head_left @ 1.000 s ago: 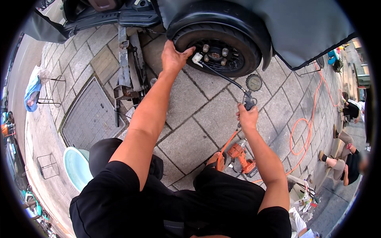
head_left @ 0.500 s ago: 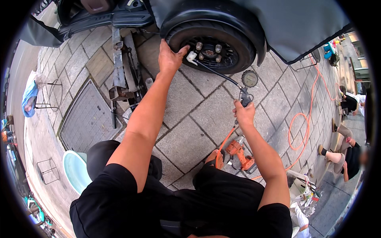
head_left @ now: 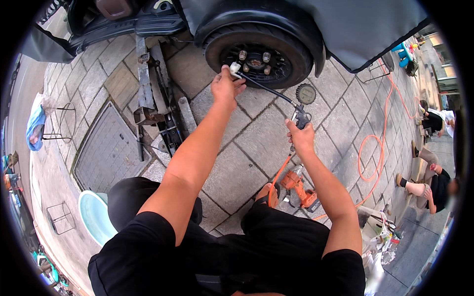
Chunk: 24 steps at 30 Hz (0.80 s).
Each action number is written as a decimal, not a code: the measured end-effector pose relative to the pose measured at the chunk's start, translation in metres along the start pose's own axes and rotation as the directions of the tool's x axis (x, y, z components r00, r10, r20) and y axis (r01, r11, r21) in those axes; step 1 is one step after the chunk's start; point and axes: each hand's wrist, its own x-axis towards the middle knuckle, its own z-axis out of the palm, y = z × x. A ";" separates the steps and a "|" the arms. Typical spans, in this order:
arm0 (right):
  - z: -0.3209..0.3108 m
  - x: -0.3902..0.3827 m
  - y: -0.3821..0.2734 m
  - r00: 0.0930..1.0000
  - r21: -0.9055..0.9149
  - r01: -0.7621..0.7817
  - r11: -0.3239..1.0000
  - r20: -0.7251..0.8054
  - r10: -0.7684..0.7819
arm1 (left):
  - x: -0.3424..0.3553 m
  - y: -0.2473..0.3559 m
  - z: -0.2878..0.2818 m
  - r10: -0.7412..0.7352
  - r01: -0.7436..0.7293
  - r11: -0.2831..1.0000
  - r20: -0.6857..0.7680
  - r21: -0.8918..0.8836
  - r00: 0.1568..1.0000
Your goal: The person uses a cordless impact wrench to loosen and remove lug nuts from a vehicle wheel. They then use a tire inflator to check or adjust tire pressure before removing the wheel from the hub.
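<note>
White air chuck (head_left: 235,67) sits upper centre, at lower left of wheel (head_left: 256,63), just right of nearer left hand (head_left: 227,90), fingers half-curled, grip unclear; hose (head_left: 271,89) slants down-right to inflator handle (head_left: 300,118), right hand (head_left: 302,138) wrapped round it.

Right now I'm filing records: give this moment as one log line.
left grip: at white nozzle by wheel | right grip: holding air gun | drill: on paving

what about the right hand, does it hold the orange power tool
No, the right hand grips the dark handle on the black hose.
</note>
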 end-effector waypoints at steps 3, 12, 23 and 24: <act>0.000 0.004 0.007 1.000 0.017 0.003 1.000 -0.006 -0.003 | -0.002 0.006 0.004 0.016 -0.016 0.999 -0.018 0.033 1.000; 0.002 0.002 0.013 0.987 -0.071 0.079 0.994 -0.136 -0.088 | 0.002 0.005 -0.003 -0.047 0.043 0.996 0.050 0.080 0.998; -0.002 -0.007 0.000 0.981 -0.162 0.113 0.980 -0.137 -0.135 | 0.002 0.010 -0.011 -0.085 0.071 0.988 0.101 0.134 0.991; -0.003 -0.006 0.002 0.978 -0.175 0.121 0.977 -0.149 -0.148 | 0.000 0.009 -0.010 -0.086 0.071 0.989 0.108 0.131 0.990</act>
